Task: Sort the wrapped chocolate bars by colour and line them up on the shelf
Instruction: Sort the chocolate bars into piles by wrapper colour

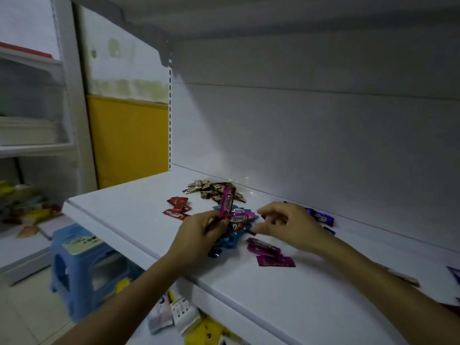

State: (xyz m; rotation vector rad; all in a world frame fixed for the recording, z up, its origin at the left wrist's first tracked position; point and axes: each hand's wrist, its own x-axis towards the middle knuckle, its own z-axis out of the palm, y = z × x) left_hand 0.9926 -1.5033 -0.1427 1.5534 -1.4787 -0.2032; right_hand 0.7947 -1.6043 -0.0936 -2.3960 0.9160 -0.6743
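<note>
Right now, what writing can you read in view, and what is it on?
"Choco": on the pink bar that the left hand holds upright.
"Choco": on the second pink bar, crosswise just below it.
Too blurred to read: the print on the red bars, the dark blue bar and the blue stool's label.

My left hand (199,235) covers the bottom end of the pink bar (227,202) it holds and part of the blue bars (229,241) under it. My right hand (286,225) hides some of the dark blue bars (321,216) at 2 o'clock. I cannot tell if its fingers (268,210) pinch anything. At 3 o'clock the edge cuts off a purple wrapper (455,273), and my arm (373,277) hides part of a brown wrapper (407,278). The words on the gold bars (214,189) at 12 o'clock are too small to read.
</note>
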